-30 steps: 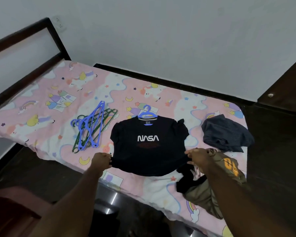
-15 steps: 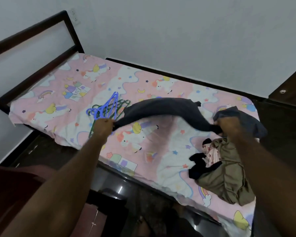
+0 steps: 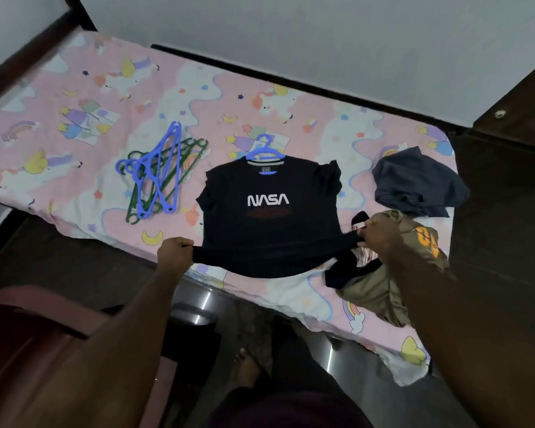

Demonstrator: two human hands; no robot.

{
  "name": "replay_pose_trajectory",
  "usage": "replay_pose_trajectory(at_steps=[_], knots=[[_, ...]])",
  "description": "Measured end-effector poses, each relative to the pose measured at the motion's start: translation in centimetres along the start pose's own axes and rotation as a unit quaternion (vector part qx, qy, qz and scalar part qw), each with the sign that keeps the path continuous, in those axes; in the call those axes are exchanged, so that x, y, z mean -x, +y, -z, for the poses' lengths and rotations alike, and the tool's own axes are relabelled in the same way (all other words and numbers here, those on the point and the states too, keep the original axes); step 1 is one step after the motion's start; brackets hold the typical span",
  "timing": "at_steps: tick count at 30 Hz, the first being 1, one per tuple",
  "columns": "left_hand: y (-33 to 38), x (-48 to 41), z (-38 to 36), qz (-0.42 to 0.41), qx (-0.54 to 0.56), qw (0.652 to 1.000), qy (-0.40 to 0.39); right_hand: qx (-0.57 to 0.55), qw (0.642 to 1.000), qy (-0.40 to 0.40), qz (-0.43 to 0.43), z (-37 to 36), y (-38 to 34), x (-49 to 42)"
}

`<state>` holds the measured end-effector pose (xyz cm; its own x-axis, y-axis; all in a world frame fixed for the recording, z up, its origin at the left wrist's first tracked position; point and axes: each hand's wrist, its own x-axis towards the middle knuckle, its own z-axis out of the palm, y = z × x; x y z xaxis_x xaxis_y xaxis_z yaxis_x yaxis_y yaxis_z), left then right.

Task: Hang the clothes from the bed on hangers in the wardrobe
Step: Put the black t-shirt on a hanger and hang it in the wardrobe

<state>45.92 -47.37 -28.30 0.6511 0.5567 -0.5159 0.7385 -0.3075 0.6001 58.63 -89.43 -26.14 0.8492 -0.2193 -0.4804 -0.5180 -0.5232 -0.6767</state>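
Item: black NASA T-shirt (image 3: pixel 269 211), flat on bed (image 3: pixel 74 88), blue hanger (image 3: pixel 264 149) in collar, hook showing above neck. Our left hand (image 3: pixel 175 251) and right hand (image 3: pixel 380 234) each pinch hem corner, fingers curled on cloth. Risk, we judge: lifting by hem slides hanger out of neck; hem may snag olive garment (image 3: pixel 380 285) beside right hand

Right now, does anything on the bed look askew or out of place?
Mostly tidy. The NASA T-shirt lies flat with a blue hanger at its collar, but its sleeve nearer the right hand is bunched up. The olive garment slumps over the edge of the bed and might slide off.
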Motion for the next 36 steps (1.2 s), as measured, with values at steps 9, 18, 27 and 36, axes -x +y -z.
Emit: replay_pose_trajectory(at_steps=[9, 18, 27, 36], knots=[[2.0, -5.6, -2.5, 0.031, -0.119, 0.992, -0.006, 0.234, 0.971, -0.035, -0.031, -3.5, 1.4, -8.6], [7.0, -13.7, -8.5, -0.009, -0.197, 0.975, -0.100, 0.243, 0.964, -0.102, 0.014, -11.3, -0.7, -20.0], [9.8, -19.1, -15.2, -0.066, -0.232, 0.955, -0.171, 0.285, 0.942, -0.098, 0.149, -19.9, -6.5, -31.5], [9.0, -21.5, -15.5, -0.044, -0.243, 0.952, -0.180, 0.414, 0.867, -0.087, 0.263, -24.8, -10.0, -38.9]])
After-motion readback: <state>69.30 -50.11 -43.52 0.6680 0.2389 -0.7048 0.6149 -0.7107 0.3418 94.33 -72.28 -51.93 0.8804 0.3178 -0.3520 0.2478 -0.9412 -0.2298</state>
